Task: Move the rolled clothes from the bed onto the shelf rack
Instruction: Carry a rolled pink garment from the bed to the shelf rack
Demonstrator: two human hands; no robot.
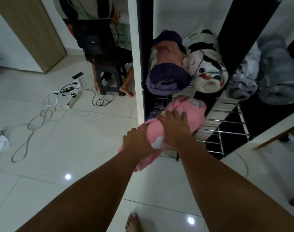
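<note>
A pink rolled garment (191,113) lies half on a lower tier of the black shelf rack (226,131), its near end sticking out past the rack's front. My left hand (136,139) grips that near end from the left. My right hand (174,126) lies on top of the roll with fingers spread, pressing it. On the tier above sit a purple roll (168,79), a white and black patterned roll (208,64) and grey rolls (266,77). The bed is out of view.
A person sits on a dark stool (109,76) at the rack's left, beyond a white post (134,56). A power strip (74,97) and loose cables (42,118) sprawl over the white tile floor. My bare foot (131,221) stands below.
</note>
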